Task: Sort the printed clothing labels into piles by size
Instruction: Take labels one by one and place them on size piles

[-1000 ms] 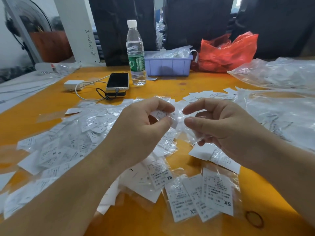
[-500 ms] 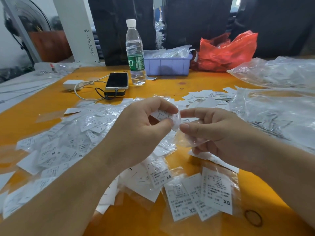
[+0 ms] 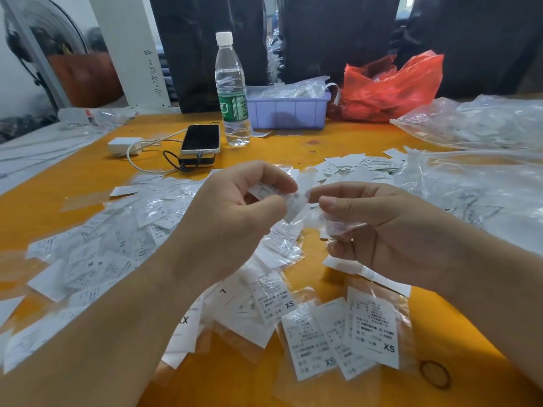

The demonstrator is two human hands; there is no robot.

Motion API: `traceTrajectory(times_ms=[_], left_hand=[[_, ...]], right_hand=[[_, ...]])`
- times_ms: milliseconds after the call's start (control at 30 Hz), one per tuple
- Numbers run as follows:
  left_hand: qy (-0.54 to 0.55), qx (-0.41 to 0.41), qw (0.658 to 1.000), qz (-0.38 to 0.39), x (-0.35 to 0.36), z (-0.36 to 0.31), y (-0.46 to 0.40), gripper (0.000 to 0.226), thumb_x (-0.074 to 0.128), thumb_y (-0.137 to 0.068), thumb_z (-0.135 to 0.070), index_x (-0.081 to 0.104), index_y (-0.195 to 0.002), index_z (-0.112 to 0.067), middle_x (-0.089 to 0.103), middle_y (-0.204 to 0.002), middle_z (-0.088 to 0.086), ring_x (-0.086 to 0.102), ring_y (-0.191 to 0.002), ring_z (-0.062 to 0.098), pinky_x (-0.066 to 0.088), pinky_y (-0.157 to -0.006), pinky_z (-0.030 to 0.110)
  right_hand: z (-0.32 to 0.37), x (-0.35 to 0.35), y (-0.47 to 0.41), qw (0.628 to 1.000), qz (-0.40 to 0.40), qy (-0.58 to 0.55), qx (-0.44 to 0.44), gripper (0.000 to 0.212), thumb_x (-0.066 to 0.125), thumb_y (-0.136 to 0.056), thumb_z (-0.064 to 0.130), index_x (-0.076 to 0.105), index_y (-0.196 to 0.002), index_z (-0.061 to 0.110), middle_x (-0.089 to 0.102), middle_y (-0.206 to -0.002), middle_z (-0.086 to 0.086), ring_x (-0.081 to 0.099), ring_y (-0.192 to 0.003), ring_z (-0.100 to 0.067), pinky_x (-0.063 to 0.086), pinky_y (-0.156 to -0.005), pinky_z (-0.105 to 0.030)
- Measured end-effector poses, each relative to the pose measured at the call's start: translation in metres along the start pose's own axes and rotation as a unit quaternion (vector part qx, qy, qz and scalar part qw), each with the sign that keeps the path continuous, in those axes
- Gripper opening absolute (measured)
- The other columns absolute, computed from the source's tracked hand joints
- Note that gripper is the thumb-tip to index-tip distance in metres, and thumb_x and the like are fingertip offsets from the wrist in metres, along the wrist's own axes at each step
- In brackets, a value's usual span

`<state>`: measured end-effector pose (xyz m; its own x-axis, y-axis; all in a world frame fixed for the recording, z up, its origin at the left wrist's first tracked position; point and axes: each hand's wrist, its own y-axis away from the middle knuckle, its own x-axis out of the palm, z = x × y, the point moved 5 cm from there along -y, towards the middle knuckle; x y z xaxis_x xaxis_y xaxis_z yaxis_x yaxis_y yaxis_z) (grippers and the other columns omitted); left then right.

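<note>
My left hand (image 3: 235, 218) pinches a small white printed label (image 3: 266, 190) between thumb and fingers above the orange table (image 3: 58, 183). Close beside it, my right hand (image 3: 390, 230) holds a crumpled clear plastic sleeve (image 3: 332, 223) that reaches to the label. A wide heap of bagged labels (image 3: 111, 245) lies at the left. Near the front edge lie labels marked XS (image 3: 373, 330). Another pile of labels (image 3: 355, 167) sits behind my hands.
A water bottle (image 3: 232, 92), a phone (image 3: 201, 139) on a power bank with a white charger (image 3: 123, 146), a purple bin (image 3: 289, 108) and a red bag (image 3: 390, 86) stand at the back. Clear plastic bags (image 3: 476, 183) cover the right side. A rubber band (image 3: 435, 374) lies front right.
My hands came closer together, and the label and clear sleeve now span the gap between them. The right hand's fingers have gathered more of the plastic.
</note>
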<state>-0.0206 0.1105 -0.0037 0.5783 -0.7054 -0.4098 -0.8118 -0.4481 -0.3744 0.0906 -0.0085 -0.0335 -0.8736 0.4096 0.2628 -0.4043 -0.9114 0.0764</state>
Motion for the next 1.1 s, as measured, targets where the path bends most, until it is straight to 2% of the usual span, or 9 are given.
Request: traceTrajectory(times_ms=[100, 200, 367, 633, 733, 867, 967, 1067, 1100], left_hand=[[0.017, -0.007, 0.999, -0.026, -0.006, 0.002, -0.002, 0.024, 0.056, -0.069, -0.023, 0.071, -0.084, -0.035, 0.066, -0.067, -0.015, 0.060, -0.059, 0.004, 0.052, -0.055, 0.017], [0.010, -0.013, 0.999, -0.040, -0.011, 0.004, -0.003, 0.025, 0.055, -0.069, -0.024, 0.071, -0.084, -0.036, 0.063, -0.060, -0.014, 0.059, -0.056, 0.004, 0.056, -0.059, 0.022], [0.014, -0.019, 0.999, -0.023, -0.006, 0.004, -0.003, 0.026, 0.055, -0.067, -0.023, 0.071, -0.080, -0.038, 0.064, -0.066, -0.018, 0.058, -0.057, 0.004, 0.052, -0.055, 0.017], [0.014, -0.025, 1.000, -0.010, -0.003, 0.003, -0.001, 0.027, 0.054, -0.066, -0.022, 0.070, -0.083, -0.036, 0.066, -0.075, -0.018, 0.060, -0.061, 0.004, 0.047, -0.053, 0.011], [0.012, -0.026, 1.000, -0.014, -0.004, 0.002, -0.001, 0.024, 0.054, -0.066, -0.022, 0.071, -0.079, -0.032, 0.065, -0.070, -0.018, 0.061, -0.060, 0.005, 0.045, -0.050, 0.008], [0.001, -0.018, 1.000, -0.009, -0.003, -0.001, 0.000, 0.018, 0.059, -0.076, -0.016, 0.069, -0.080, -0.031, 0.064, -0.066, -0.021, 0.060, -0.058, 0.003, 0.042, -0.047, 0.007], [-0.007, -0.009, 1.000, -0.005, -0.003, -0.001, 0.001, 0.027, 0.058, -0.083, -0.005, 0.068, -0.082, -0.030, 0.064, -0.066, -0.022, 0.059, -0.059, 0.001, 0.041, -0.046, 0.006], [-0.008, -0.012, 1.000, -0.006, -0.003, -0.002, 0.001, 0.029, 0.057, -0.083, -0.003, 0.068, -0.081, -0.030, 0.064, -0.064, -0.022, 0.059, -0.060, 0.001, 0.040, -0.045, 0.006], [-0.007, -0.013, 1.000, -0.007, -0.003, -0.003, 0.001, 0.029, 0.058, -0.083, -0.003, 0.068, -0.080, -0.030, 0.063, -0.063, -0.023, 0.059, -0.059, 0.000, 0.039, -0.044, 0.006]], right_hand=[[0.004, -0.002, -0.001, 1.000, -0.028, -0.003, -0.014, 0.014, 0.065, -0.074, 0.009, 0.075, -0.083, 0.006, 0.049, -0.061, -0.004, 0.046, -0.054, -0.013, 0.052, -0.052, -0.027], [0.007, -0.006, -0.003, 0.996, -0.068, -0.043, -0.034, 0.018, 0.049, -0.090, -0.002, 0.066, -0.084, 0.002, 0.048, -0.059, -0.005, 0.044, -0.054, -0.014, 0.052, -0.051, -0.028], [0.006, -0.011, -0.002, 0.983, -0.122, -0.130, -0.034, 0.021, 0.044, -0.091, -0.001, 0.055, -0.073, 0.001, 0.051, -0.066, -0.011, 0.043, -0.062, -0.019, 0.055, -0.052, -0.030], [0.008, -0.014, 0.000, 0.968, -0.132, -0.214, -0.008, 0.020, 0.037, -0.091, -0.002, 0.049, -0.076, 0.003, 0.065, -0.068, -0.021, 0.068, -0.061, -0.027, 0.058, -0.054, -0.036], [0.006, -0.015, -0.001, 0.976, -0.133, -0.174, 0.002, 0.026, 0.028, -0.092, -0.012, 0.050, -0.083, 0.001, 0.054, -0.062, -0.010, 0.050, -0.043, -0.010, 0.052, -0.046, -0.025], [0.004, -0.021, 0.002, 0.976, -0.174, -0.126, 0.031, 0.035, 0.022, -0.094, -0.012, 0.050, -0.094, 0.010, 0.044, -0.051, -0.001, 0.025, -0.040, -0.006, 0.031, -0.033, -0.016], [0.004, -0.025, 0.005, 0.970, -0.202, -0.128, 0.054, 0.030, 0.025, -0.096, -0.003, 0.050, -0.094, 0.012, 0.030, -0.056, 0.001, 0.017, -0.041, -0.007, 0.019, -0.031, -0.015], [0.005, -0.020, 0.008, 0.971, -0.182, -0.124, 0.089, 0.010, 0.044, -0.094, 0.016, 0.046, -0.085, 0.014, 0.021, -0.062, 0.004, 0.016, -0.040, -0.007, 0.018, -0.031, -0.014], [0.005, -0.016, 0.010, 0.975, -0.165, -0.114, 0.101, 0.015, 0.051, -0.092, 0.026, 0.047, -0.085, 0.014, 0.022, -0.063, 0.004, 0.016, -0.041, -0.008, 0.018, -0.032, -0.014]])
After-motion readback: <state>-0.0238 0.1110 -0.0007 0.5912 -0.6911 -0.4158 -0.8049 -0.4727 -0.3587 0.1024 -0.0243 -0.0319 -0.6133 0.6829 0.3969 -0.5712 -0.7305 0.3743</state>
